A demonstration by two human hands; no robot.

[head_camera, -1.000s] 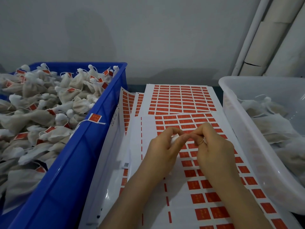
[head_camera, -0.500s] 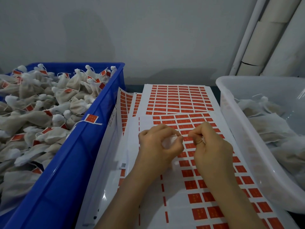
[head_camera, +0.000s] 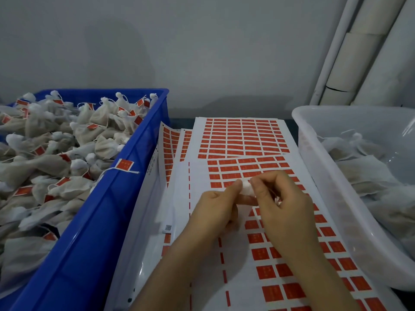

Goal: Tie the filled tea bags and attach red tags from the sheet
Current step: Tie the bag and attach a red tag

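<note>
**Tea bag held between both hands above the tag sheet: tie in progress, tag not yet on**

Risks. The white gathered neck of the tea bag is the only part of it in view, and the grip on it is small; in my judgement a slip of either pinch would let the neck fall open and spill the filling over the tag sheet. The string cannot be made out, so whether a knot is formed cannot be told. A loosely drawn knot would likely come undone once the bag joins the others. The hands work directly over the red tags; a dragging wrist could lift or crease tags still on the sheet.

Position. The left hand has its fingers curled and pinches the white neck from the left with thumb and forefinger tip. The right hand is curled as well and meets the same neck from the right, fingertips touching it. The two hands are together, the bag between them, its body hidden behind the fingers.

Surroundings. The blue crate at left holds tied bags bearing red tags; one tag hangs over its rim. The translucent tub at right holds bags with no tags visible, presumably awaiting work. Further tag sheets lie overlapped behind the working one.
</note>
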